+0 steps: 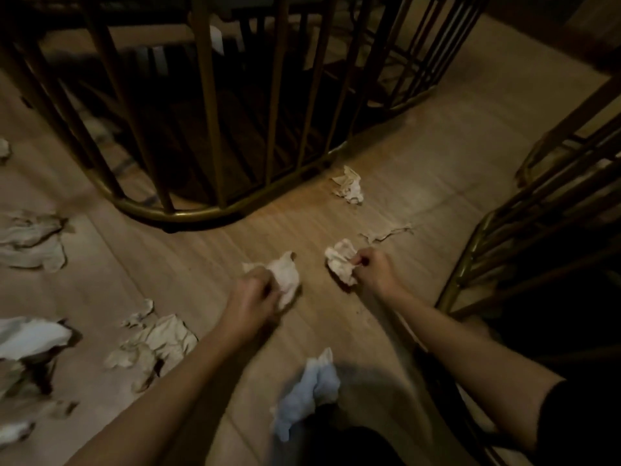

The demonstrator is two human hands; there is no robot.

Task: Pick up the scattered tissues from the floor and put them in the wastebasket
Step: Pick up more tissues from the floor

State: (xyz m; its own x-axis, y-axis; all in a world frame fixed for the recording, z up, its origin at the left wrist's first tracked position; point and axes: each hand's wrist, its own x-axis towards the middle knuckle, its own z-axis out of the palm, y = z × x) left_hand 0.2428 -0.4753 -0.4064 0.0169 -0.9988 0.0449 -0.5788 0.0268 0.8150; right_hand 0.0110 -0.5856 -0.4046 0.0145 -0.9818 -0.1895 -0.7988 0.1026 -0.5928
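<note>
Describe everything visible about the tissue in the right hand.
The tissue in the right hand is a crumpled, off-white wad of thin paper, creased all over, with a faint pinkish tint near its top. The right hand pinches its right edge with closed fingers. It sits low over the wooden floor; whether it touches the floor cannot be told. It lies apart from the tissue in the left hand.

Left hand motion-blurred; its fingers cover part of the tissue it grips, grip detail unreadable. Right hand fingertips buried in a second crumpled tissue. Tissues at left edge and lower left cut by the frame. Bluish tissue near bottom blurred, lower end lost in shadow. Behind the gold-barred furniture base everything too dark to identify. Second barred frame cropped at right edge.
</note>
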